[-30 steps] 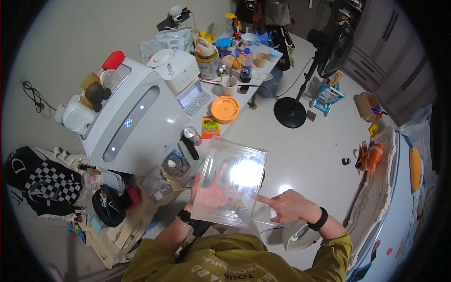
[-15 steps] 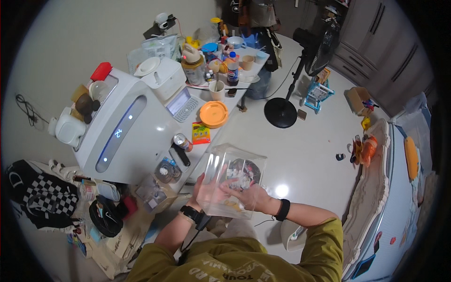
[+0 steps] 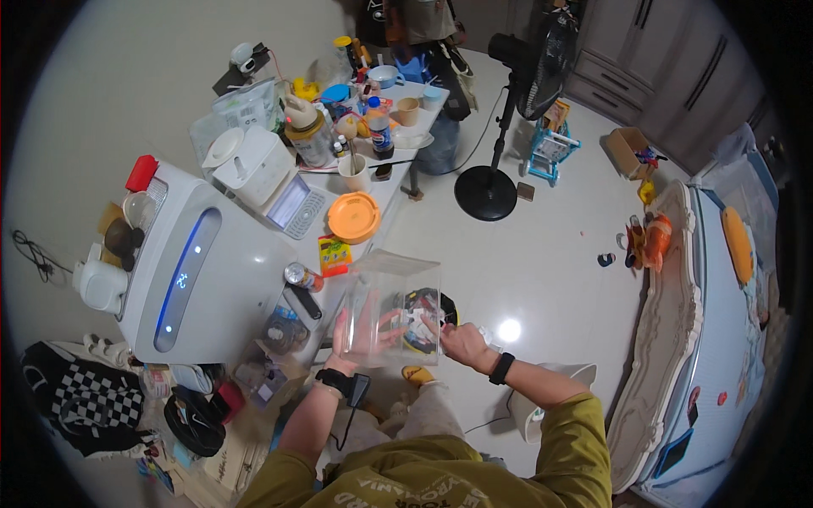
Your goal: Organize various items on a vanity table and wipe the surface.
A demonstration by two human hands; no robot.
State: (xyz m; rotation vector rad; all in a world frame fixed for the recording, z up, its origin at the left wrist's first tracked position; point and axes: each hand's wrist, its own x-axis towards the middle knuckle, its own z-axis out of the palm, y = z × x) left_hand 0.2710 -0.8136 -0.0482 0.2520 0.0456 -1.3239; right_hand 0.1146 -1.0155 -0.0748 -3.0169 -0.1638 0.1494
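The left hand (image 3: pixel 366 332) lies against a clear plastic box (image 3: pixel 391 284) and shows through its wall, its fingers long and spread rather than pressed together. The right hand (image 3: pixel 466 343) is at the box's right edge, forefinger stretched toward the left hand and the other fingers curled; whether it pinches the edge or only touches it, I cannot tell. The box is tilted between the two hands, in front of the person's body. Past the box, partly seen through it and just ahead of the right hand, a round dark bin (image 3: pixel 450 308) with pale scraps in it stands on the floor (image 3: pixel 542 279). Ahead and to the left of the left hand runs a white table (image 3: pixel 396 188): nearest the hand are a long dark case (image 3: pixel 303 300) and a drink can (image 3: pixel 301 275) lying tipped, then a yellow and red packet (image 3: pixel 335 252) and an orange lid (image 3: pixel 354 217). A large white appliance (image 3: pixel 241 271) stands farther left of that hand. Behind and to the right of the right hand is a white bin (image 3: pixel 532 415), and well ahead of both hands stands a black fan (image 3: pixel 485 193).
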